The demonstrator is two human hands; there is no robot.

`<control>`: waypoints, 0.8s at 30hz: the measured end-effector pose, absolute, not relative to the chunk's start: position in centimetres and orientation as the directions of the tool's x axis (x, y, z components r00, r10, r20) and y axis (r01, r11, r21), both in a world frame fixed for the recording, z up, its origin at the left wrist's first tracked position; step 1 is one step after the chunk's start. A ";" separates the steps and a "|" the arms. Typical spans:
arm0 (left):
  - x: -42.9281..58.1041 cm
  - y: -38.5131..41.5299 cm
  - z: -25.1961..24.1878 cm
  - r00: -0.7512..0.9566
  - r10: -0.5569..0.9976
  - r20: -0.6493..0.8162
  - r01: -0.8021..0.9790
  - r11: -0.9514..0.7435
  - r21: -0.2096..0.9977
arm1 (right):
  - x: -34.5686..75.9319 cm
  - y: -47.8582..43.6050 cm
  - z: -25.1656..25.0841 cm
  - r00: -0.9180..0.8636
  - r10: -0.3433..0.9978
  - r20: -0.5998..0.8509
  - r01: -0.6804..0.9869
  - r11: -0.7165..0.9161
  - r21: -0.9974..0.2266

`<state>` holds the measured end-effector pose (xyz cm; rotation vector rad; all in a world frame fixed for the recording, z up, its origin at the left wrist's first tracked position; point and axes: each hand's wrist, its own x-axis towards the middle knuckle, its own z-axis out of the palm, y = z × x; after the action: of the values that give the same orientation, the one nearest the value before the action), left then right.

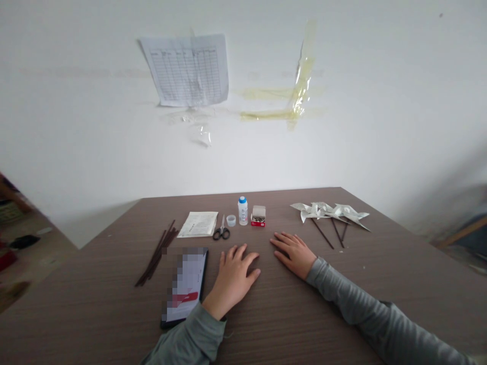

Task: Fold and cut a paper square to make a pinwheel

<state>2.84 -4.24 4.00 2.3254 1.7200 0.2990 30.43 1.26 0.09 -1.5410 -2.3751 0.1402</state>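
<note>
My left hand (235,274) rests on the brown table with its fingers spread, holding nothing. Just left of it lies a phone (186,284) with a lit, partly blurred screen. My right hand (292,253) lies flat on the table, fingers apart and nothing in it. Beyond the hands stand a small white bottle with a blue cap (242,211), an open red box (258,218) of small items, and a little clear cup (231,220). Black-handled scissors (221,232) lie beside the cup. Paper pinwheels (327,212) on dark sticks lie to the right.
The table (304,314) meets a white wall at its far edge. A bundle of dark sticks (157,256) lies at the left, near a stack of printed paper sheets (199,224). A printed table sheet (190,71) and strips of yellowed tape (302,83) are on the wall.
</note>
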 end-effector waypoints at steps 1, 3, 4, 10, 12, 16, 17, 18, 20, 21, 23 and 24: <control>2.9 -4.3 4.1 0.283 0.959 0.015 0.913 -0.275 0.300 | 30.3 1.2 0.2 -0.365 0.911 0.193 0.878 0.406 -0.254; 3.0 -4.4 4.4 0.277 0.961 -0.003 0.920 -0.264 0.291 | 30.3 1.1 0.5 -0.350 0.920 0.178 0.883 0.387 -0.264; 3.1 -4.4 4.5 0.279 0.960 -0.006 0.920 -0.265 0.288 | 30.3 1.1 0.6 -0.347 0.922 0.172 0.885 0.382 -0.265; 2.5 -4.2 5.0 0.322 0.947 0.013 0.900 -0.310 0.307 | 30.3 1.2 0.4 -0.366 0.912 0.185 0.878 0.404 -0.257; 2.0 -4.1 5.5 0.346 0.938 0.012 0.889 -0.332 0.317 | 30.3 1.2 0.4 -0.358 0.912 0.200 0.878 0.402 -0.260; 0.1 -3.2 7.4 0.371 0.928 0.025 0.870 -0.357 0.340 | 30.5 1.4 0.2 -0.376 0.910 0.176 0.869 0.412 -0.274; -0.6 -2.8 8.0 0.376 0.926 0.041 0.865 -0.366 0.342 | 30.6 1.5 0.2 -0.383 0.908 0.173 0.866 0.418 -0.276; -1.5 -2.2 8.6 0.374 0.927 0.036 0.869 -0.364 0.336 | 30.7 1.6 0.2 -0.389 0.905 0.171 0.863 0.423 -0.277; -3.4 -0.7 9.8 0.301 0.953 0.044 0.906 -0.300 0.299 | 30.9 1.7 0.1 -0.393 0.903 0.172 0.859 0.428 -0.280; -4.4 0.1 10.2 0.257 0.965 0.052 0.926 -0.262 0.273 | 30.9 1.7 0.1 -0.394 0.903 0.173 0.859 0.429 -0.281; -6.4 1.9 10.8 0.203 0.976 0.084 0.951 -0.217 0.222 | 31.0 1.8 0.0 -0.396 0.903 0.169 0.858 0.429 -0.281; -7.3 2.7 10.9 0.180 0.979 0.097 0.961 -0.196 0.195 | 31.0 1.8 0.0 -0.397 0.903 0.166 0.859 0.429 -0.280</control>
<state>-7.31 2.72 10.92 2.3433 1.9318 0.3052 31.00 1.77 0.00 -1.5222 -2.3953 0.2147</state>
